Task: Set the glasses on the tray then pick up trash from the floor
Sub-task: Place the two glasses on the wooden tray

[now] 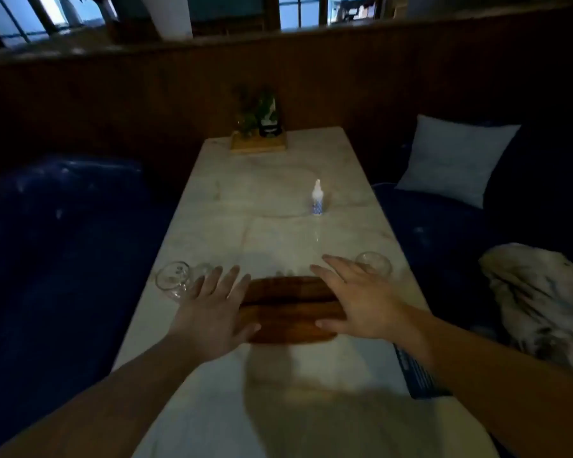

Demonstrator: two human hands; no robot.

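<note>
Hands spread flat, nothing gripped: left hand (212, 305) and right hand (361, 299) cover both ends of wooden tray (288, 312). Left glass (174, 282) seen just beside tray; right glass (374, 263) partly hidden behind fingers, dim.

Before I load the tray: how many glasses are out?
2: one glass left of the tray, another right, partly behind the right hand.
</note>
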